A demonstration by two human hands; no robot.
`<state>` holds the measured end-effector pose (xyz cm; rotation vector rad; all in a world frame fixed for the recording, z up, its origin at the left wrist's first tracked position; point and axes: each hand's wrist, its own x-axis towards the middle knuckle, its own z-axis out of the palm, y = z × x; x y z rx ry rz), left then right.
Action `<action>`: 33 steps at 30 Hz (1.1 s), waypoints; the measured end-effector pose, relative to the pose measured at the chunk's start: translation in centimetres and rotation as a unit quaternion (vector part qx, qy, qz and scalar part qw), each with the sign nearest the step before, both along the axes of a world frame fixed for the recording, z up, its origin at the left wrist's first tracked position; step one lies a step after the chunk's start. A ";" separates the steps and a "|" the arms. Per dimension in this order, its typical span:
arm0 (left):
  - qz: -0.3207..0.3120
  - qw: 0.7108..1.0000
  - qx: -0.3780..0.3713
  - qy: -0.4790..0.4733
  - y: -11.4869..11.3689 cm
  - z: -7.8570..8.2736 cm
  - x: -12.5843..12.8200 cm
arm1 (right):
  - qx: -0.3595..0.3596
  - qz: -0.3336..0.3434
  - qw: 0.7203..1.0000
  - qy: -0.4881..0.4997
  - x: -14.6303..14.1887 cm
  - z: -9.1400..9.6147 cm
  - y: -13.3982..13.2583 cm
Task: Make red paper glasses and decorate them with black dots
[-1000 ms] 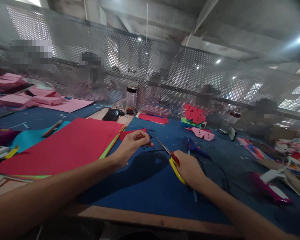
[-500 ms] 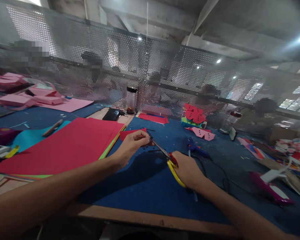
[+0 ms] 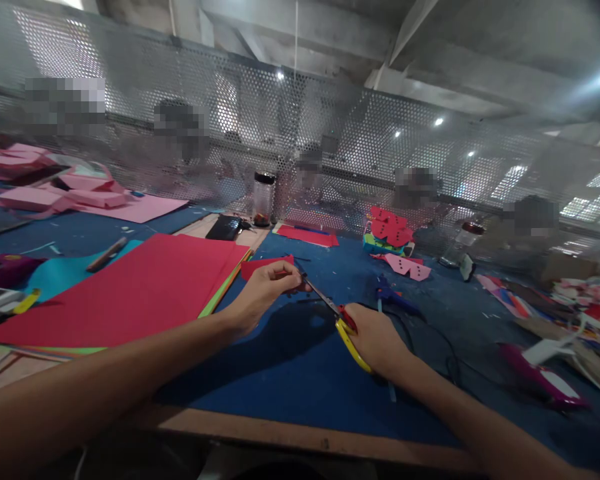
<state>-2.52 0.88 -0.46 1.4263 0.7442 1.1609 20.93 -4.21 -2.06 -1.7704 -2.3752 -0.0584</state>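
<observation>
Scissors [image 3: 349, 347] gripped in the right hand [image 3: 375, 339] meet a dark piece [image 3: 303, 273] the left hand [image 3: 273, 285] pinches. Dotted cutouts [image 3: 406, 267] look done; cutting seems unfinished.

On the table [image 3: 280, 393], the stack of sheets [image 3: 125, 293] lies at the left, and the left hand [image 3: 266, 292] is just to the right of it, with a small piece [image 3: 303, 273] at its fingertips. Farther right is the right hand [image 3: 377, 337], with the scissors [image 3: 351, 347] in it, their blades directed to this piece. Behind the stack lies a phone [image 3: 224, 227]; beside it, before the screen [image 3: 300, 113], stands a jar [image 3: 263, 200]. Behind the right hand lies a glue gun [image 3: 396, 297], and behind that, the pile of cut-outs [image 3: 391, 230].
</observation>
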 end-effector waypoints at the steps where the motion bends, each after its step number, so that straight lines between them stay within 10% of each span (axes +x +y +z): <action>1: -0.001 1.000 0.000 0.000 0.0 0.0 0.0 | 0.000 -0.001 1.000 -0.002 0.0 0.0 0.0; 33: 0.027 0.999 -0.014 0.027 0.2 0.2 0.0 | 0.007 -0.020 1.000 0.012 0.5 0.0 0.7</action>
